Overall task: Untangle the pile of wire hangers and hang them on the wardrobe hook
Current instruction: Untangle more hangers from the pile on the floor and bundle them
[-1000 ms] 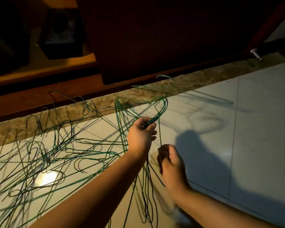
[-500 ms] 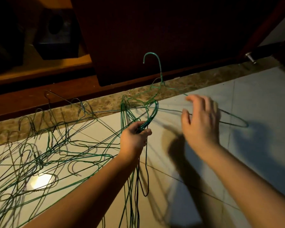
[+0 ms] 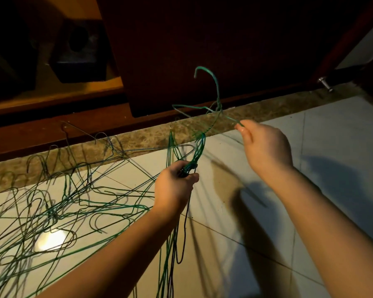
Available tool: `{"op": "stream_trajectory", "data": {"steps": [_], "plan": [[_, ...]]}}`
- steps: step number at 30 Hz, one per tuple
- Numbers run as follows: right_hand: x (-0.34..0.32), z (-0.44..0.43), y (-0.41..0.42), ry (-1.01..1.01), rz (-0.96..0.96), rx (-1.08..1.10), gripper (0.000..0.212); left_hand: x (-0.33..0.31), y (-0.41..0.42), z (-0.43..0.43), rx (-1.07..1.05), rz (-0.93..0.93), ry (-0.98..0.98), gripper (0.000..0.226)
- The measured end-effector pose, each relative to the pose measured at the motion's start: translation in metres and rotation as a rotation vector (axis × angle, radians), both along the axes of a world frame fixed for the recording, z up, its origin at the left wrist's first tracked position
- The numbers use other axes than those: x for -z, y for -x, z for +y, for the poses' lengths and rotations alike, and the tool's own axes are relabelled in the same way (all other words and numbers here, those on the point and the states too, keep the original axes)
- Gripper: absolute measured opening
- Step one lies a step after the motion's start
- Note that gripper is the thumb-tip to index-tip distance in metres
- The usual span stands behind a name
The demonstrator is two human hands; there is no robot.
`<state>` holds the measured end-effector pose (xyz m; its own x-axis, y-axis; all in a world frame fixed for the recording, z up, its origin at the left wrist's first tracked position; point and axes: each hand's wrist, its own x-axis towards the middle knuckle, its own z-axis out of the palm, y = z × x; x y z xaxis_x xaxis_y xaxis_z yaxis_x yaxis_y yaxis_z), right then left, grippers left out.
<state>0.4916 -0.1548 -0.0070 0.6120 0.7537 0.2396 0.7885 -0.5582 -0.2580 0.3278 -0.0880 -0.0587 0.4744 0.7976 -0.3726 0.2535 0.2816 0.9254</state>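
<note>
- The right hand (image 3: pixel 265 147), open with spread fingers beside the raised hanger (image 3: pixel 215 81) half a second ago, is now being closed on it: a shoulder wire is being pinched between thumb and fingertips, with the other fingers curled
- The left hand (image 3: pixel 174 188) is being kept where it was, just above the floor (image 3: pixel 332 151), fingers wrapped tight round a bundle (image 3: pixel 191 166) of hanger necks, whose bodies are being let hang down past the wrist
- The hanger is being held up before the dark door (image 3: pixel 202 39), hook uppermost with its tip curling over to the left
- Its neck is running down into the top of the bundle; whether it is caught there or coming free cannot be told
- The relation on which the coming move is turning: the hanger is lying up and left of the right hand and up and right of the left hand, its long axis stretching roughly left to right from the far shoulder to the pinch
- The right hand is the nearer, already touching it
- A pull away to the right, with the bundle being steadied by the left hand, is judged to be what is being called for
- The pile (image 3: pixel 58 203) is lying spread on the floor at the left, well apart from the right hand, many hooks reaching the ledge (image 3: pixel 73 157)
- No wardrobe hook is being shown for certain; a metal knob (image 3: pixel 325 82) is sticking out at the far right
- A dark box (image 3: pixel 80 57) is being seen at upper left; no writing or brand is being made out anywhere
</note>
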Motion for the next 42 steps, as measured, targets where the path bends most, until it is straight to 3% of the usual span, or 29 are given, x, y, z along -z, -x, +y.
{"op": "stream_trajectory", "data": {"steps": [4,7,14,17,21,25,35,42], "plan": [[-0.024,0.005,0.006,-0.109,-0.065,-0.031,0.028,-0.008,0.0,-0.006,0.062,-0.001,-0.029,0.029],[-0.026,0.012,-0.01,-0.101,0.001,0.069,0.028,-0.014,0.002,-0.012,0.082,-0.019,-0.03,0.032],[0.016,0.009,-0.01,-0.396,0.477,0.22,0.02,-0.038,0.007,-0.007,0.031,-0.197,0.128,0.025],[0.034,0.013,0.019,-0.56,0.748,0.237,0.027,-0.043,0.01,-0.003,0.025,-0.273,0.208,0.024],[0.041,0.015,0.068,-0.572,1.035,0.187,0.026,-0.045,0.011,-0.005,0.048,-0.318,0.245,0.026],[0.033,0.009,0.094,-0.622,1.191,0.234,0.024,-0.045,0.013,-0.01,0.121,-0.319,0.211,0.022],[0.021,0.001,0.112,-0.768,1.462,0.327,0.027,-0.039,0.016,-0.014,0.121,-0.315,0.214,0.023],[0.021,0.001,0.109,-0.772,1.413,0.233,0.025,-0.039,0.017,-0.012,0.133,-0.264,0.157,0.018]]}}
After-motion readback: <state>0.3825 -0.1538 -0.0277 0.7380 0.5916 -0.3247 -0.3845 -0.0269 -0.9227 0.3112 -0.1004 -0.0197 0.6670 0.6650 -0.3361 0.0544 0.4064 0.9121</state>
